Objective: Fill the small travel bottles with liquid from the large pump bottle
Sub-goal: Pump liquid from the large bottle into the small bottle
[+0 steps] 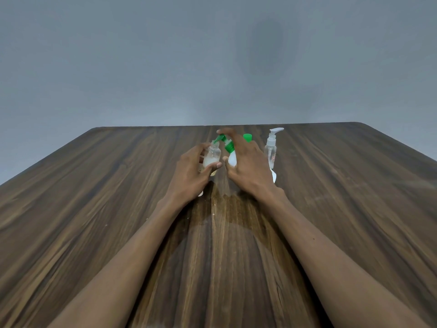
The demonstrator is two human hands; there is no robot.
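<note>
Two bare forearms are reaching forward from the bottom corners of the view, converging near the far middle of the wooden table (94, 209). The left hand (189, 172) is curling round a small clear travel bottle (212, 157), thumb pressing across its lower front and fingers wrapping behind, holding it roughly upright just above or on the tabletop; which of the two cannot be told. A layer of whitish liquid is sitting in the bottle's lower part, and its open neck is pointing up toward the green nozzle.

The right hand (248, 164) is gripping the large pump bottle (232, 159), a white body with a green pump head (224, 141). The palm is lying over the bottle's right side, the thumb is hooking under its near side, and the forefinger is stretching over the top of the pump, its tip resting on the head. The bottle is leaning left, with the spout touching or hovering right at the travel bottle's mouth.

Just beside the right hand, to its right, a second clear bottle with a white pump (272, 147) is standing upright on the table. A green cap (247, 137) is showing behind the right knuckles. A white object (274, 176) is peeking out beneath the right hand, too hidden to identify.
</note>
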